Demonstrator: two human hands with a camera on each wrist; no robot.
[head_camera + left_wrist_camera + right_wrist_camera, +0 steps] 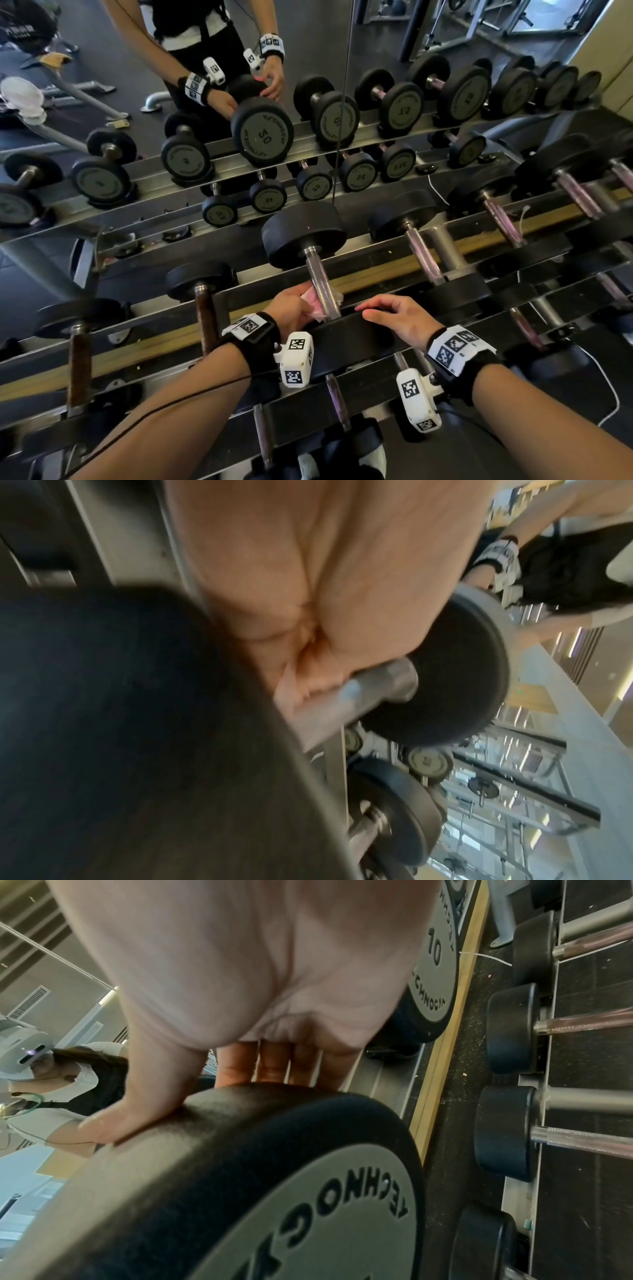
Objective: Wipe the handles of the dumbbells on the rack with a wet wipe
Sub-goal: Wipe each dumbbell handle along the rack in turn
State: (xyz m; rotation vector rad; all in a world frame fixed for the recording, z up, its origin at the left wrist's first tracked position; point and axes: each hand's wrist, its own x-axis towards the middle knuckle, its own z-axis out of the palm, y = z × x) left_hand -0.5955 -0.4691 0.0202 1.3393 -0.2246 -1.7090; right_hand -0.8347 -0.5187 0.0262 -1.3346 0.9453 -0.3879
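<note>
A black dumbbell lies on the rack (376,270) in front of me, its steel handle (317,274) running from the far head (303,233) to the near head (346,341). My left hand (298,308) grips a pinkish-white wet wipe (313,301) wrapped round the near part of that handle. The left wrist view shows the wipe (294,693) bunched under my palm against the handle (380,680). My right hand (387,315) rests flat on top of the near head (274,1164), fingers (274,1064) draped over its far edge and thumb on the rim.
More dumbbells sit on both sides: brown-handled ones (205,315) to the left, steel-handled ones (424,257) to the right, and a lower row (337,401) near my wrists. A mirror (239,102) behind the rack reflects everything. A white cable (611,387) hangs at the right.
</note>
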